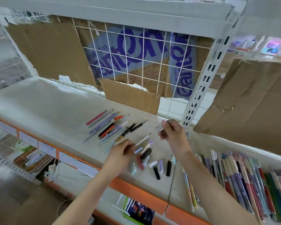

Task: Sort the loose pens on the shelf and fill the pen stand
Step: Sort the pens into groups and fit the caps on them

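Observation:
Several loose uncapped pens point(111, 128) lie in a slanted bunch on the pale shelf point(44, 109). Nearer the front edge lies a scatter of loose pen caps point(150, 161), black, red, lilac and pale blue. My left hand point(122, 152) pinches the rear end of a white pen point(143, 140) whose tip points up and to the right. My right hand point(173, 133) is raised above the shelf and grips a pale cap point(159, 127) between thumb and fingers. No pen stand is in view.
To the right, a shelf section holds a dense row of packed pens point(243, 179). A wire grid point(136, 62) backed with cardboard closes the rear, and a slotted upright post point(199, 88) stands behind my right hand. An orange strip point(128, 185) edges the shelf front.

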Tool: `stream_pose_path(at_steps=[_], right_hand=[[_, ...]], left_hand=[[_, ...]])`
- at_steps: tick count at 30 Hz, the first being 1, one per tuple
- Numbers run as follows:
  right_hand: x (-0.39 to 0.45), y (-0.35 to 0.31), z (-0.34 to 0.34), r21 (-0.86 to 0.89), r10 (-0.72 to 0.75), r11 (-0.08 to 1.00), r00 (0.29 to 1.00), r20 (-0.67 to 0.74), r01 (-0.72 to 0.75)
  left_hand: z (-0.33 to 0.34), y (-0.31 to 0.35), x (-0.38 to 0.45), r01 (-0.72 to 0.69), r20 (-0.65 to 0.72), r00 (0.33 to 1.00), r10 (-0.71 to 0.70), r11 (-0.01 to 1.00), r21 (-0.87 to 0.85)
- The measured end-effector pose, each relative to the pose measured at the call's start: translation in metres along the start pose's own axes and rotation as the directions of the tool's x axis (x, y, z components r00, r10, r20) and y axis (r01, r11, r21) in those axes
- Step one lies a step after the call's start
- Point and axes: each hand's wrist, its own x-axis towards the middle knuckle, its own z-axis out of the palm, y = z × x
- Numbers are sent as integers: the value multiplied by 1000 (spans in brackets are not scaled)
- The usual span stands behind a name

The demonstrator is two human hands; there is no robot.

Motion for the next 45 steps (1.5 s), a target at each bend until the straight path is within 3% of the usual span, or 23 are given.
stream_pose_path(at_steps=[8,12,17,20,23,26,27,29,33,34,36,38,42,45], right_hand=[[-10,-1,0,-76,-63,995,998,31,65],[-12,-3,-3,-107,-109,989,994,-25,106],[-19,1,3,-165,-79,982,996,51,87],[-25,4,6,-104,-37,994,999,39,41],[-33,9,9,-47,-30,998,999,19,31],[-39,10,5,-58,-63,996,997,42,65],[-41,9,2,-61,-72,995,996,50,75],[-44,6,-2,-67,-85,994,994,64,89],[-41,-4,-17,-130,-133,982,990,53,138],[-38,-7,-25,-185,-155,970,987,33,158],[-34,-13,-47,-426,-185,887,983,18,175],[-33,-11,-71,-712,-144,688,988,55,140],[-35,5,-94,-955,57,296,998,9,-8],[-23,9,-91,-957,53,280,997,-57,-70]], left_hand=[[5,1,-2,13,4,1000,-13,1000,5],[6,-1,-4,15,13,1000,-15,1000,-9],[5,6,-8,-17,26,1000,17,999,-30],[5,13,-11,-9,25,1000,9,999,-31],[10,25,-14,89,82,994,-77,984,-151],[13,31,-21,363,284,925,-252,806,-467],[12,31,-22,424,350,898,-268,738,-524],[13,32,-20,447,419,877,-234,717,-535],[13,36,-2,310,333,927,-174,855,-416],[11,33,5,237,250,955,-161,919,-314],[5,20,18,55,67,996,-60,996,76],[1,4,26,3,13,1000,-8,943,331],[5,-13,28,49,39,996,-78,873,485],[5,-13,28,37,37,997,-64,869,494]])
